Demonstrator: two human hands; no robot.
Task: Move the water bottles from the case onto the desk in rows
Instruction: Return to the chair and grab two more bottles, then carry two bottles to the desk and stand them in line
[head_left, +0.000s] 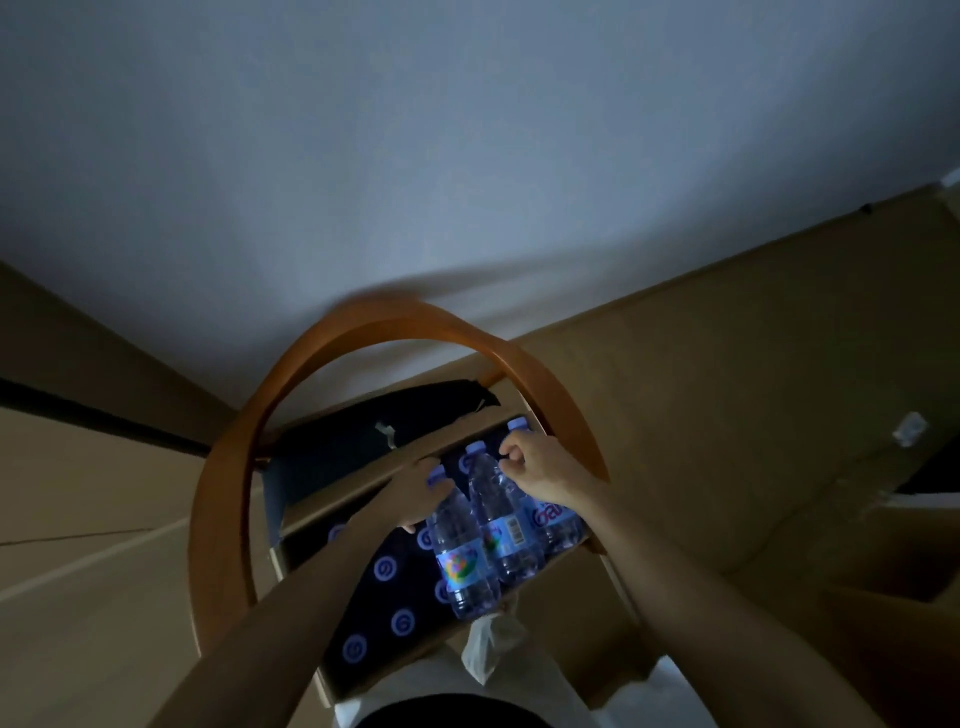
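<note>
Dim room, grey wall (467, 156); both hands (423, 488) grip bottles (462, 551) in the case (374, 670).

Dim, bluish scene recorded under low light. A soft brighter patch is seen on the wall (467, 156), fading toward darkened corners. Straight edges are bowed by wide-angle distortion. Motion blur is noted along the curved wooden chair back (415, 322).
</note>
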